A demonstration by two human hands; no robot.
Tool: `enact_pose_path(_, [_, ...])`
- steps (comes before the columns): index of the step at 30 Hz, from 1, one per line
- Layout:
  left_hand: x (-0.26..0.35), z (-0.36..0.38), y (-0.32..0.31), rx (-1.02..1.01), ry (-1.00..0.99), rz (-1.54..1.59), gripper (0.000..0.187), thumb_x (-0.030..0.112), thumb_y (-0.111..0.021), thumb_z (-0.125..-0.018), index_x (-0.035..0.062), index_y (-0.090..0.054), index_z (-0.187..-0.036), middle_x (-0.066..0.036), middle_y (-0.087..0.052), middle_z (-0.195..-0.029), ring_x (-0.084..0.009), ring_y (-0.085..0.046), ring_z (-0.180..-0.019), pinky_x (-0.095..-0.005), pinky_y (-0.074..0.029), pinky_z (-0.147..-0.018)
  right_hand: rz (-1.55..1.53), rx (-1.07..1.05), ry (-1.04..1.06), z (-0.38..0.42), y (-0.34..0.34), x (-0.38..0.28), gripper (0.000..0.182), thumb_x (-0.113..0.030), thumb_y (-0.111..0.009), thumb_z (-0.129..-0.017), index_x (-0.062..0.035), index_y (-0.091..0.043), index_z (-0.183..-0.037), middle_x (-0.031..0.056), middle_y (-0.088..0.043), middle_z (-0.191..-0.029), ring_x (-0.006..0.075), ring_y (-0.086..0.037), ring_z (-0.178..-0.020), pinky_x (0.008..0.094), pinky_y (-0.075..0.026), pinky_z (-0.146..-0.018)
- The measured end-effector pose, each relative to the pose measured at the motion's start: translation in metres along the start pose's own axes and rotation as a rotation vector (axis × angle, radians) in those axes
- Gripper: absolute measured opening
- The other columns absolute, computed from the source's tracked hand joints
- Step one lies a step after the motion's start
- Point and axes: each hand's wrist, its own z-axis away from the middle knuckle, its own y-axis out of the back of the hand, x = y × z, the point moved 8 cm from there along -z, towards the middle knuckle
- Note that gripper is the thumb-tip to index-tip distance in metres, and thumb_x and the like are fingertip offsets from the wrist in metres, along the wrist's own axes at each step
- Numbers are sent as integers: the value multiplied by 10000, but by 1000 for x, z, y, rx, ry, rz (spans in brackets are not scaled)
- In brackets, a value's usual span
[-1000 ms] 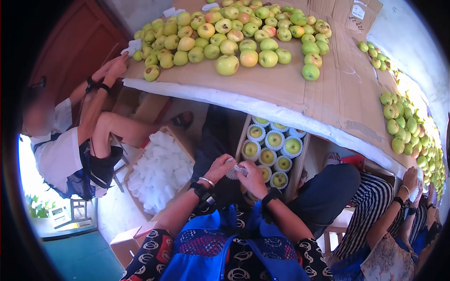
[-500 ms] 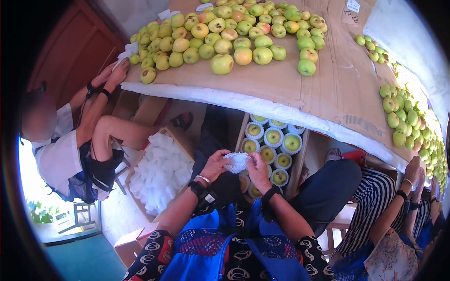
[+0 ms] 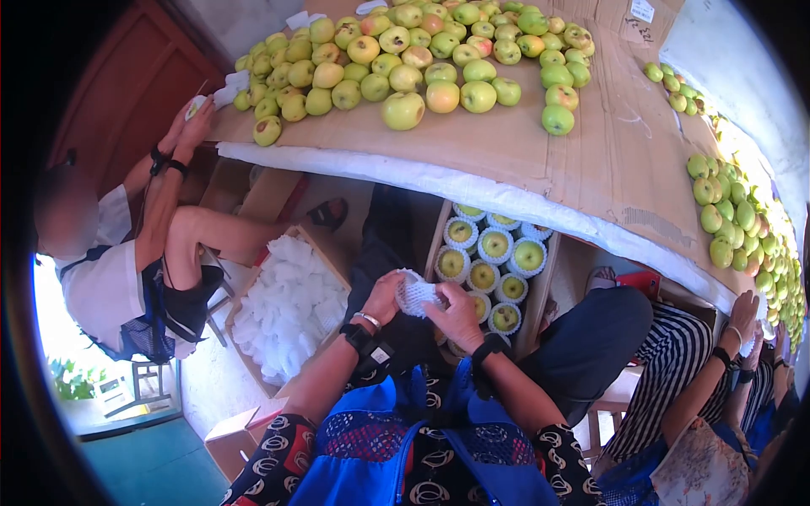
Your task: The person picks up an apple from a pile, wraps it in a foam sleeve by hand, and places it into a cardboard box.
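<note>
Between my hands is a white foam fruit net (image 3: pixel 416 294), its mesh spread into a rounded cup shape. My left hand (image 3: pixel 385 298) grips the net's left side, with some fingers hidden behind it. From the right, my right hand (image 3: pixel 456 315) pinches the net's lower right edge. Whether anything lies inside the net cannot be seen. Just beyond my hands stands an open box (image 3: pixel 538 291) of green apples (image 3: pixel 483 276), each seated in a white foam net. To the left of my hands, a carton (image 3: pixel 327 257) holds a heap of loose white foam nets (image 3: pixel 288 312).
A cardboard-covered table (image 3: pixel 472 160) bears a large pile of apples (image 3: pixel 363 51), with more apples (image 3: pixel 742 211) at the right. One person (image 3: pixel 110 278) sits at the left, holding a netted apple; another person's hands (image 3: pixel 742 325) work at the right edge.
The foam net has gone from bunched flat to opened and rounded. My right hand has shifted slightly down. The person at the left has moved their hands left, off the table edge.
</note>
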Motion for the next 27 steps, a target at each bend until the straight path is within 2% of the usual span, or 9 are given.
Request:
enact_pose_path(2, [0,1,-5,-17,-10,-58,171,163,-491,-884,61,-567,-997,-40,-616,-890,-141,-603,-787,-280,-492,-683,267,-11,264,2,-5,-17,263,-128,-701,-660,-25,-569,-863,98,-565,-795,255,-571,-762,319,-462,-675])
enact_pose_path(10, [3,7,-11,-29,-9,-151,164,209,-521,-881,64,-584,-928,-40,-618,-866,-142,-599,-804,-292,-487,-721,189,-18,267,0,0,-19,216,-41,-663,-645,-39,-583,-845,102,-558,-870,282,-558,-850,349,-459,-750])
enact_pose_path(12, [-2,3,-4,16,91,209,137,164,-543,-862,61,-565,-950,-23,-620,-869,-186,-607,-770,-331,-492,-677,196,-34,298,2,1,-24,217,-26,-655,-636,-43,-585,-840,100,-555,-896,278,-552,-874,350,-454,-767])
enact_pose_path(16, [-19,-10,8,84,121,418,167,182,-507,-880,45,-537,-971,-48,-618,-900,-232,-602,-799,-365,-488,-706,226,-25,370,6,4,-33,215,-9,-642,-628,-55,-589,-831,101,-547,-958,287,-528,-938,354,-442,-799])
enact_pose_path(18, [-20,-37,44,22,-281,2,234,244,-493,-887,37,-513,-996,-61,-616,-902,-246,-599,-783,-368,-482,-706,200,57,455,5,8,-45,188,-9,-641,-638,-49,-585,-813,111,-548,-983,299,-529,-943,364,-444,-803])
enact_pose_path(19, [-7,-25,49,65,-346,-5,234,244,-493,-887,37,-513,-996,-61,-616,-902,-246,-599,-783,-368,-482,-706,224,63,474,3,7,-48,177,-11,-641,-642,-40,-578,-804,119,-555,-977,299,-540,-930,369,-449,-796])
enact_pose_path(22, [10,-2,-3,30,-383,-612,238,278,-581,-844,47,-533,-883,-33,-595,-826,-141,-583,-708,-316,-474,-636,162,52,387,-4,14,-43,180,-24,-580,-714,-10,-550,-891,152,-586,-898,308,-573,-865,370,-453,-781])
enact_pose_path(24, [-4,-1,-9,54,-89,-382,230,281,-601,-836,58,-544,-836,-27,-587,-798,-96,-566,-711,-279,-470,-635,169,143,158,-11,27,-26,202,-84,-569,-778,3,-531,-956,168,-593,-884,327,-587,-806,360,-464,-709])
enact_pose_path(27, [-14,-4,-6,78,-26,-78,274,290,-616,-825,59,-533,-946,-42,-584,-873,-107,-566,-753,-277,-478,-660,0,174,28,-21,40,7,219,-107,-569,-797,3,-528,-981,169,-593,-866,318,-594,-769,345,-467,-679])
